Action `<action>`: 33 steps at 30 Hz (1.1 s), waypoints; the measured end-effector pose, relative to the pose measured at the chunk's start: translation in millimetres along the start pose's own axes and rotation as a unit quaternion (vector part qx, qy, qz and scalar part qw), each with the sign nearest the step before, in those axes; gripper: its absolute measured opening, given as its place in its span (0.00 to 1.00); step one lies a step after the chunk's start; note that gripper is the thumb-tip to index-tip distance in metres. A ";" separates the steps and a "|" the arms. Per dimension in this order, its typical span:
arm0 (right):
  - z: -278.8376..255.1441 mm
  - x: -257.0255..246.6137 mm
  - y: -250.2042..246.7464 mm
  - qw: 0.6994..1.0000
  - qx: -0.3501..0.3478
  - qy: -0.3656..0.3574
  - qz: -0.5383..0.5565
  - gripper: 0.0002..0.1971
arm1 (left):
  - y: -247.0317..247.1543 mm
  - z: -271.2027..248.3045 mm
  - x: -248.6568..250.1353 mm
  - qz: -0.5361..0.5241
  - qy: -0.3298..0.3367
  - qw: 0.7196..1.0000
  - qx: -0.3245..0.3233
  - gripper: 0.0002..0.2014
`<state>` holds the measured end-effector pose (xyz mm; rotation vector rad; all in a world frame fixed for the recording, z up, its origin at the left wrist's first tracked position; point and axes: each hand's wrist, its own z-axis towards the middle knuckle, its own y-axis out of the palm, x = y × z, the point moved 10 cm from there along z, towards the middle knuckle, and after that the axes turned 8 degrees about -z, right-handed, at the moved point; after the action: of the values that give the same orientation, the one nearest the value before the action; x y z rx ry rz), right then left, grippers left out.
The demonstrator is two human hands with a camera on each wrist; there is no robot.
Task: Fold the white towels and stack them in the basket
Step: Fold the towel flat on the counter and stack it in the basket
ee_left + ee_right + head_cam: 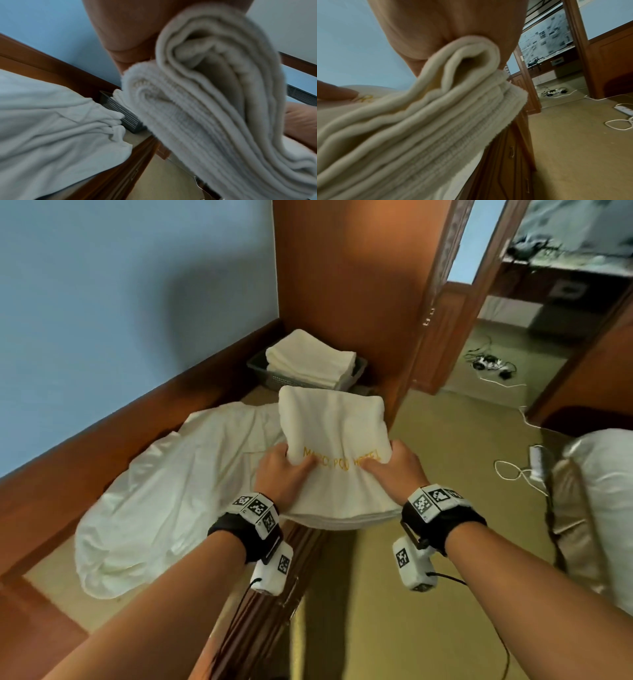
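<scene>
I hold a folded white towel (334, 440) with gold embroidered lettering up in the air, above the counter's edge. My left hand (284, 470) grips its left side and my right hand (394, 469) grips its right side, thumbs on top. The wrist views show its layered folded edge (197, 115) (423, 128) pinched in each hand. Beyond it, a grey slatted basket (356, 373) stands in the far corner with a stack of folded white towels (308, 357) in it. The basket's corner (123, 113) also shows in the left wrist view.
A crumpled white sheet (164, 491) lies spread on the wooden counter (68, 467) to the left. A wooden pillar (346, 285) rises behind the basket. Cables and a power strip (534, 460) lie on the floor at right, next to a white pillow (606, 494).
</scene>
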<state>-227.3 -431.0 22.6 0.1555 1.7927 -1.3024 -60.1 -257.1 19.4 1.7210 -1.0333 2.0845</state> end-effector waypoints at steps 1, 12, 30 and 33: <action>14.0 12.2 -10.0 1.000 0.005 0.010 -0.001 0.19 | 18.0 15.4 3.4 -0.004 -0.001 1.000 -0.007 0.28; 210.2 118.1 -106.7 0.995 0.051 0.067 -0.058 0.21 | 215.5 208.8 30.7 -0.021 0.000 0.985 -0.170 0.26; 607.8 15.1 -64.6 0.969 -0.120 -0.153 -0.153 0.16 | 222.2 495.1 14.1 -0.046 -0.082 0.995 -0.019 0.27; 666.0 -15.7 -24.7 0.954 -0.156 -0.197 -0.162 0.17 | 202.0 521.4 -2.9 -0.037 -0.105 0.991 0.078 0.25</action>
<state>152.1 -979.1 15.4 -0.5580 1.6864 -1.1470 214.8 -741.6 -28.9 2.0598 -0.8639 2.0174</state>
